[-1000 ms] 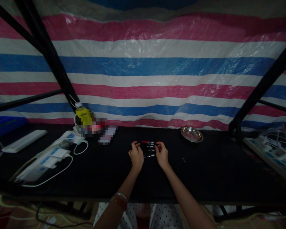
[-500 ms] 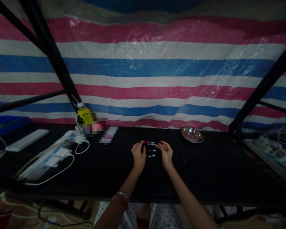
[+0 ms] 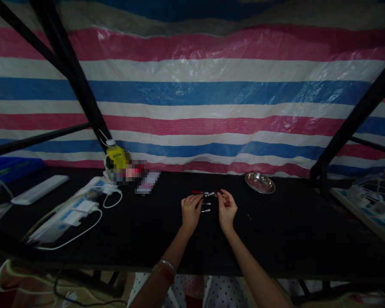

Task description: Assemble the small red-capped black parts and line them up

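My right hand (image 3: 227, 209) is closed in a pinch on a slim red tube with a silver, shiny end (image 3: 211, 194), like a small lipstick or pen. The tube lies sideways, its silver end towards my left hand (image 3: 191, 210). The left fingers are curled, with their tips at that silver end; what they pinch is too small to make out. Just beyond them lies another red tube (image 3: 197, 192), partly hidden. Below the fingertips, between my hands, lie small silvery pieces (image 3: 206, 210), partly covered by the left hand.
A round metal dish (image 3: 259, 183) stands at the back right. A tiny clear piece (image 3: 249, 217) lies right of my hands. To the left are a power strip (image 3: 70, 209) with white cables, a phone-like blurred item (image 3: 148, 182) and a yellow bottle (image 3: 116, 155). Black frame bars flank the table.
The tube in my right hand now shows its silver end between the fingertips of both hands. My left fingertips have come down off the other red tube, closer to the right hand.
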A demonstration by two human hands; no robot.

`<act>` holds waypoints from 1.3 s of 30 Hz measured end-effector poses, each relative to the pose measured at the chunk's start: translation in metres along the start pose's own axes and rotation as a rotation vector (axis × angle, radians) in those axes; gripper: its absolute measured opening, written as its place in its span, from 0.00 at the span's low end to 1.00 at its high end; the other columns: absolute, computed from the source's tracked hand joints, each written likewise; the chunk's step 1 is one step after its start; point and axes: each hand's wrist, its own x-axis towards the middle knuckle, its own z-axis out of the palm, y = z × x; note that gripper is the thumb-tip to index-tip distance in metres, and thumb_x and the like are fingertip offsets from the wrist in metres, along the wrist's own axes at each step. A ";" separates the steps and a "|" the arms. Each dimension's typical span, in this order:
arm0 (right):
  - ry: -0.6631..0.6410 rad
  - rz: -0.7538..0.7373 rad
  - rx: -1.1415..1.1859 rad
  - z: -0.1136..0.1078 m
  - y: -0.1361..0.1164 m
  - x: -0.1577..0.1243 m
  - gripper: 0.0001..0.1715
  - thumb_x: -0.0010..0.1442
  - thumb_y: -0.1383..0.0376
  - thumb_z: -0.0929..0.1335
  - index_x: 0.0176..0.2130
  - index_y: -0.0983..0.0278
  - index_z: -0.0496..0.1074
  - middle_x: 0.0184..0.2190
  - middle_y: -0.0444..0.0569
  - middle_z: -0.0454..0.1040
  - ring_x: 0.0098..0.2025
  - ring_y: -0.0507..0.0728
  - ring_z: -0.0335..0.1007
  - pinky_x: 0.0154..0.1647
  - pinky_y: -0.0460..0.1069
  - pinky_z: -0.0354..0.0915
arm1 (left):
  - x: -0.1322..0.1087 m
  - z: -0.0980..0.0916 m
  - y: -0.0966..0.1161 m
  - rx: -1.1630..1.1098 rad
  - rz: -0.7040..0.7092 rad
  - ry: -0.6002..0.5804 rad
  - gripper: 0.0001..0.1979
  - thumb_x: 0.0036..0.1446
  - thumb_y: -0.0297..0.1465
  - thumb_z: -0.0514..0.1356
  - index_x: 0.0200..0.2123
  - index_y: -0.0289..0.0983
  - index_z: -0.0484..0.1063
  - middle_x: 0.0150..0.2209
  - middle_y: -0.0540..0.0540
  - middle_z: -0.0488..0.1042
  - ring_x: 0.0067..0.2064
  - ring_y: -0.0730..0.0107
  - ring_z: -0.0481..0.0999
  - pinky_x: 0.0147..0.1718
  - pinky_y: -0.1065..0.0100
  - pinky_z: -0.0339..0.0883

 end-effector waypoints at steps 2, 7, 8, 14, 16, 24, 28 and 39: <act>0.037 -0.016 0.002 -0.001 -0.002 0.001 0.22 0.50 0.55 0.69 0.42 0.66 0.68 0.31 0.49 0.73 0.35 0.55 0.73 0.39 0.50 0.67 | 0.000 0.000 -0.001 -0.009 0.015 -0.015 0.10 0.56 0.26 0.57 0.41 0.42 0.73 0.40 0.47 0.77 0.42 0.65 0.74 0.41 0.60 0.60; 0.059 -0.027 -0.025 -0.002 -0.004 0.002 0.24 0.50 0.54 0.69 0.42 0.66 0.68 0.30 0.48 0.73 0.33 0.55 0.72 0.38 0.50 0.67 | -0.001 0.001 -0.002 -0.049 0.036 -0.030 0.11 0.56 0.27 0.56 0.42 0.42 0.73 0.41 0.46 0.77 0.42 0.66 0.75 0.40 0.61 0.61; 0.056 -0.031 -0.028 -0.002 -0.005 0.002 0.24 0.50 0.54 0.69 0.43 0.66 0.69 0.30 0.49 0.73 0.33 0.54 0.72 0.38 0.50 0.67 | -0.001 0.001 -0.002 -0.057 0.030 -0.030 0.11 0.56 0.27 0.56 0.42 0.42 0.73 0.41 0.46 0.77 0.42 0.66 0.75 0.41 0.61 0.61; 0.070 -0.063 -0.022 -0.003 -0.004 0.003 0.22 0.51 0.56 0.69 0.43 0.66 0.69 0.29 0.48 0.73 0.33 0.54 0.73 0.36 0.49 0.66 | 0.000 0.001 -0.003 -0.095 0.031 -0.067 0.10 0.56 0.28 0.56 0.41 0.42 0.73 0.40 0.46 0.77 0.41 0.67 0.75 0.40 0.61 0.62; 0.066 -0.049 0.000 -0.003 -0.003 0.003 0.22 0.51 0.57 0.69 0.43 0.66 0.69 0.29 0.48 0.73 0.33 0.55 0.73 0.37 0.49 0.66 | 0.000 0.002 -0.002 -0.108 0.051 -0.089 0.11 0.57 0.27 0.56 0.42 0.43 0.73 0.40 0.46 0.77 0.42 0.67 0.75 0.40 0.62 0.63; 0.013 -0.042 -0.010 -0.001 -0.006 -0.003 0.21 0.51 0.56 0.69 0.43 0.65 0.69 0.31 0.49 0.74 0.35 0.56 0.74 0.40 0.50 0.67 | -0.001 0.005 -0.003 -0.108 0.111 -0.100 0.11 0.57 0.27 0.56 0.43 0.42 0.72 0.40 0.47 0.77 0.42 0.68 0.75 0.41 0.62 0.64; 0.099 -0.043 0.013 -0.003 -0.008 0.000 0.23 0.50 0.56 0.69 0.43 0.66 0.69 0.30 0.48 0.73 0.34 0.55 0.74 0.39 0.50 0.67 | -0.002 0.006 -0.006 -0.095 0.086 -0.050 0.11 0.57 0.27 0.56 0.43 0.41 0.72 0.40 0.47 0.77 0.41 0.68 0.75 0.40 0.63 0.64; 0.042 -0.099 -0.086 -0.004 0.000 0.000 0.23 0.52 0.56 0.68 0.44 0.68 0.70 0.31 0.50 0.74 0.32 0.54 0.73 0.36 0.49 0.68 | -0.001 0.003 -0.004 -0.111 0.053 -0.064 0.10 0.58 0.28 0.55 0.42 0.41 0.72 0.40 0.48 0.77 0.41 0.68 0.75 0.41 0.63 0.64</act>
